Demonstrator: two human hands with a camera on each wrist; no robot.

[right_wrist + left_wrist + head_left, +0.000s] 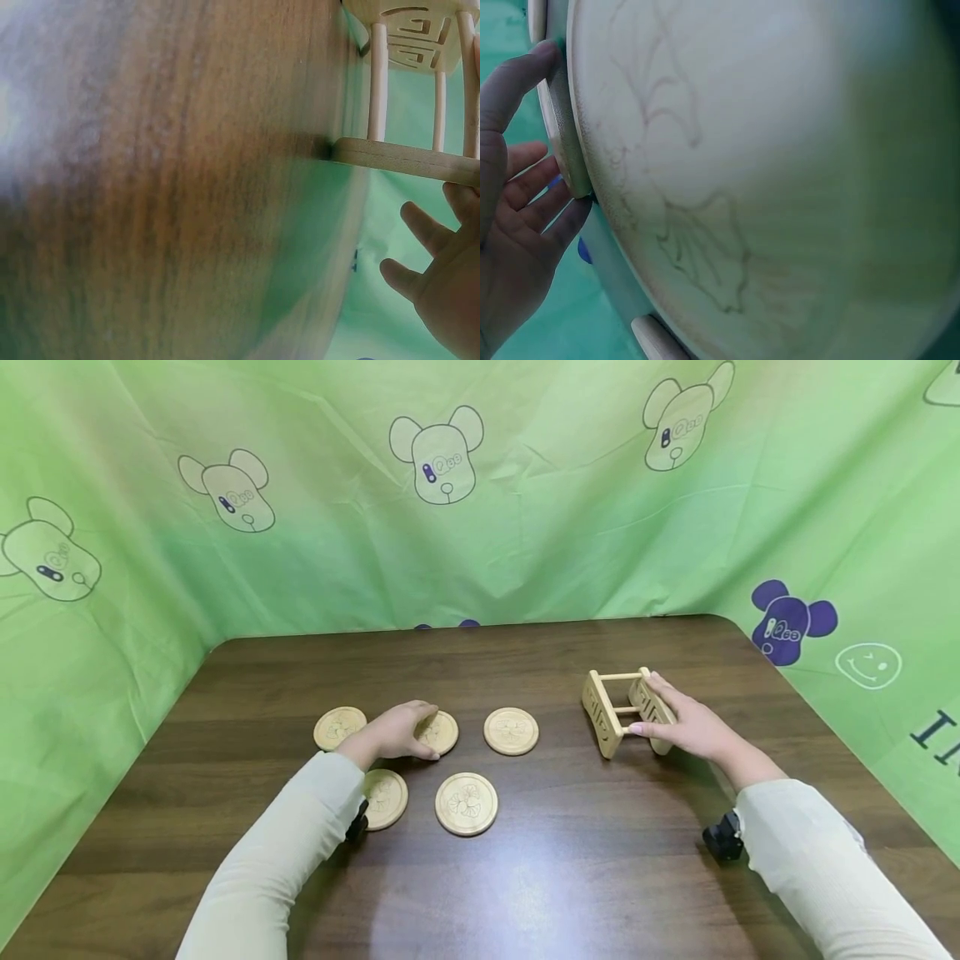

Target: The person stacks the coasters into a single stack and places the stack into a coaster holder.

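My left hand [390,732] reaches over a round wooden coaster [442,732], thumb and fingers at its edges, gripping it. In the left wrist view that coaster [564,135] stands between thumb and fingertips; a nearer coaster [705,150] fills most of the picture. On the right, my right hand [693,727] holds a small wooden rack [602,714] with carved side panels joined by rods. Its thumb lies near a low rod, the other fingers along the right panel. From the right wrist, the rack [405,157] appears sideways, with two fingers spread off it.
More coasters with a line-drawn leaf pattern lie flat: one at back left [340,727], one right of the left hand [511,732], one in front [466,804], and one beside the left wrist [386,799]. A green printed cloth [525,527] hangs behind the brown table [600,843].
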